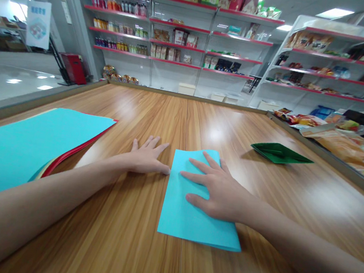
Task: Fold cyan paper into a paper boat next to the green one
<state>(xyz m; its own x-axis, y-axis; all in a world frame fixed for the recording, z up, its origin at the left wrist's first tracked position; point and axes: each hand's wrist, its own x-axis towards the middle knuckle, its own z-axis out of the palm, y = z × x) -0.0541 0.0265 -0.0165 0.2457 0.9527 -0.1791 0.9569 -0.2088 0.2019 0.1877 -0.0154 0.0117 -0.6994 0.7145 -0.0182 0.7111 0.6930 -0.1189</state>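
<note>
A folded sheet of light blue paper (199, 228) lies on the wooden table (136, 257) in front of me. My right hand (217, 189) rests on it with the fingers spread, covering its right side. Just left of the paper, my left hand (147, 158) is flat on the wood, fingers apart, with the thumb tip at the paper's left edge. On the right, farther back, sits a folded green paper boat (278, 153). A stack of coloured paper (37, 142), light blue on top with red and cream edges below, lies to the left, partly behind my left forearm.
A raised rim (188, 95) borders the table. Beyond its right side are packaged snacks (341, 144) in bags. Store shelves (178, 47) with bottles and boxes stand behind the table, and a red box (72, 68) stands on the floor at the left.
</note>
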